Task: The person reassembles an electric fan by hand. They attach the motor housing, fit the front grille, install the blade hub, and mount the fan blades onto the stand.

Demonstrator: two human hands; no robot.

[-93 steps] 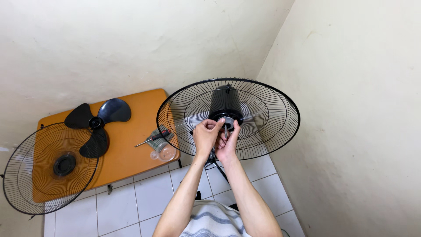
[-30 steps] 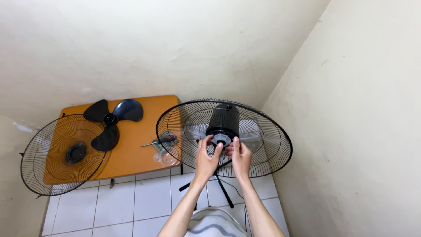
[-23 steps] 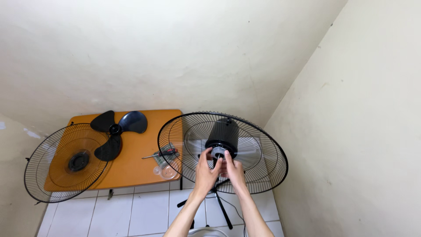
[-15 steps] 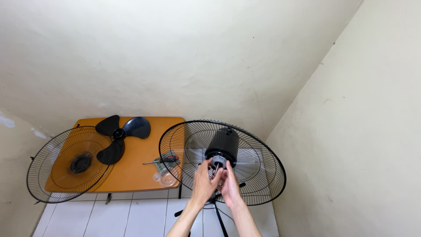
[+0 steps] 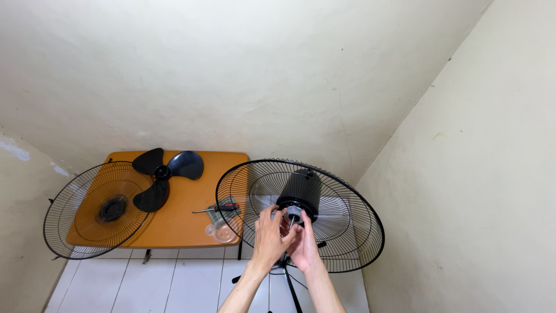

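Observation:
A black standing fan's rear wire guard [image 5: 347,232] faces me, with the black motor housing [image 5: 299,191] at its centre and a thin metal shaft [image 5: 291,222] sticking out. Both hands are together at the shaft, just below the housing. My left hand [image 5: 269,235] has its fingers curled around the shaft's base. My right hand [image 5: 303,246] is cupped beside it, fingertips at the same spot. What the fingers pinch is too small to make out.
An orange table [image 5: 179,217] stands at the left with a black three-blade fan propeller [image 5: 162,174], a screwdriver [image 5: 219,208] and a clear plastic container [image 5: 221,232] on it. The front wire guard [image 5: 98,210] leans over its left end. White floor tiles lie below; walls close in behind and right.
The view has tilted up, showing more wall. Both hands dropped slightly from the motor's front face to the shaft and stay together there.

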